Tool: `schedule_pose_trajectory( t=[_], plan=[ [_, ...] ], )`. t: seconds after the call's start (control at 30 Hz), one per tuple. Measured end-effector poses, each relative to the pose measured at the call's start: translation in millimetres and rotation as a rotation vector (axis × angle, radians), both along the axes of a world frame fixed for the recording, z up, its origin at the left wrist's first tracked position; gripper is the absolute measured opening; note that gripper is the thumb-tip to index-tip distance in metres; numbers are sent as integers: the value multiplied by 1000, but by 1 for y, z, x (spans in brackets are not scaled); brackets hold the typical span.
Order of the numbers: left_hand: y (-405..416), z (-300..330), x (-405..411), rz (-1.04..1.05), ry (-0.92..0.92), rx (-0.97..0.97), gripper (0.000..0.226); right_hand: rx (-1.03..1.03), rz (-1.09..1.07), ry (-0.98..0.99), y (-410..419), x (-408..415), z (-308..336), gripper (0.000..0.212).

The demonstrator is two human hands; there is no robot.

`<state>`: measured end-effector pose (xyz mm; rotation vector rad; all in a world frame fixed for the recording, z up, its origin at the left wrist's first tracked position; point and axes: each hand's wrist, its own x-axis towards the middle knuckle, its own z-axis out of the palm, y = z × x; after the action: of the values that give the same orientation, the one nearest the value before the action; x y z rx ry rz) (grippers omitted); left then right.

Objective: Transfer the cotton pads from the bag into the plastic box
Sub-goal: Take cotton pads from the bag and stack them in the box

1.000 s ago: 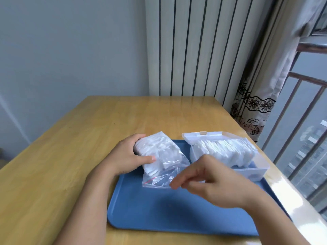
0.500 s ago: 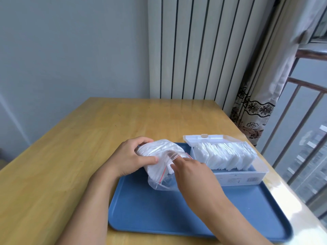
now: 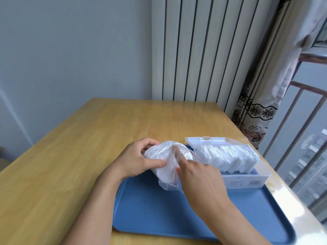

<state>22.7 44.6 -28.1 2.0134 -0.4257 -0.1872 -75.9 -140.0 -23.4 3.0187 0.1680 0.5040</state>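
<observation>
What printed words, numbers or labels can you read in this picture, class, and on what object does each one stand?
None can be read.
Clear plastic box, front wall: small dark printed marks, too small and blurred to read.
Clear zip bag: red seal line only, no text.

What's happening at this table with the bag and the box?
A person is moving cotton pads from a clear zip bag into an open plastic box on a blue tray. The left hand steadies the bag while the right hand reaches its fingers into the bag's mouth. The box already holds a row of pads.
</observation>
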Motion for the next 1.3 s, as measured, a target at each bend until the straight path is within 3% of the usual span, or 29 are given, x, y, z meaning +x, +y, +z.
schedule_pose_trajectory(
  t=[0.1,0.17,0.3,0.33,0.43,0.5,0.67,0.8,0.93,1.1,1.23,1.3],
  plan=[
    [-1,-1,0,-30,14,5,67,113,-19,-30,-2,4,5,54],
    [-1,-2,0,-43,17,11,67,143,-2,-25,-4,6,6,42],
    [3,-1,0,-62,23,8,71,79,57,29,-5,2,9,81],
    [3,0,0,-71,17,12,69,58,32,60,-5,2,12,81],
    [1,1,-2,-57,-4,21,66,86,7,44,-6,10,11,41],
    [-1,2,-2,-42,-18,30,66,131,12,45,-7,10,11,26],
    [0,1,0,-33,-41,43,66,85,42,15,-12,8,1,43],
    [2,1,2,47,-97,27,67,136,97,-75,-15,12,-1,29],
    [5,0,6,238,-236,13,64,444,270,-155,-26,3,3,18],
    [7,0,5,228,-271,136,77,1019,452,-172,-32,-3,20,26],
    [-16,29,-22,127,-478,-277,64,1269,455,-127,-35,-3,23,24],
    [-37,37,-43,-30,-485,-332,61,1276,435,-128,-34,-3,22,30]
  ],
)
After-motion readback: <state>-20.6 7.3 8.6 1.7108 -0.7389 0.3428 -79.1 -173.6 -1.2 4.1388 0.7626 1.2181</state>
